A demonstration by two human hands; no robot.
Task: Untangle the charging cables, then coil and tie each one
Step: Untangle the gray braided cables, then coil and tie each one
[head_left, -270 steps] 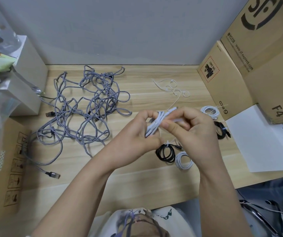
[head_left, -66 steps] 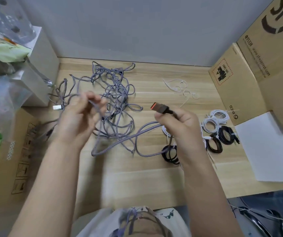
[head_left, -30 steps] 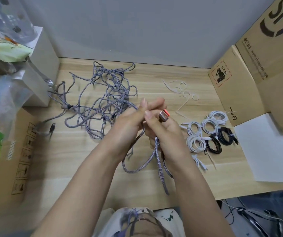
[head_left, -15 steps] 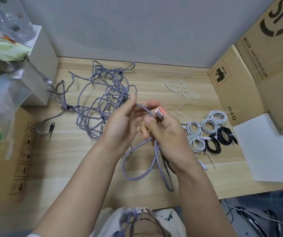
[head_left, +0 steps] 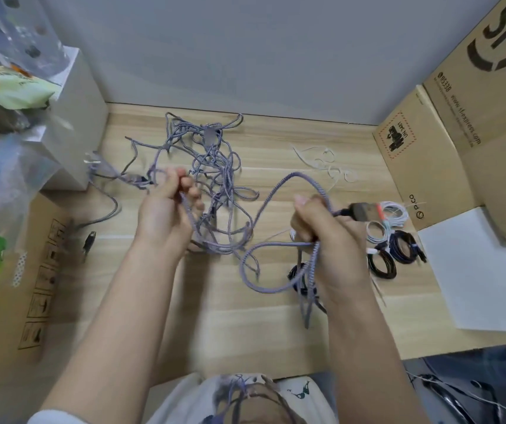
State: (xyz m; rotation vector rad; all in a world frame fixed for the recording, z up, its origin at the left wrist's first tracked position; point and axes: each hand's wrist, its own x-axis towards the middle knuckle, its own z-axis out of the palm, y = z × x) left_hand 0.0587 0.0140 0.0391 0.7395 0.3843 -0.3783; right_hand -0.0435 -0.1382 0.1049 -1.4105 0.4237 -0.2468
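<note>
One heap of grey braided cables (head_left: pixel 211 166) lies tangled at the back-left of the bench (head_left: pixel 276 148); can't count the separate cables in it. Coiled & tied cables sit near the right edge: 3 white coils (head_left: pixel 394 212) and 2 black coils (head_left: pixel 398 252) clearly seen, plus another dark coil (head_left: pixel 299 278) partly hidden under the right wrist. A few loose white ties (head_left: pixel 326 163) lie toward the back, right of the heap.

Left hand (head_left: pixel 166 215): fingers curled, pinching a grey strand that runs into the heap, hand raised above the bench left of centre.

Right hand (head_left: pixel 325 234): fingers closed round the loose grey cable (head_left: pixel 276 191) just behind its plug (head_left: pixel 365 211), which has an orange tip & points toward the right edge. Several loops hang below this fist; one arc rises over it toward the heap.

2 cardboard boxes (head_left: pixel 459 123) stand at the right edge, a white sheet (head_left: pixel 484 270) in front of them.
</note>
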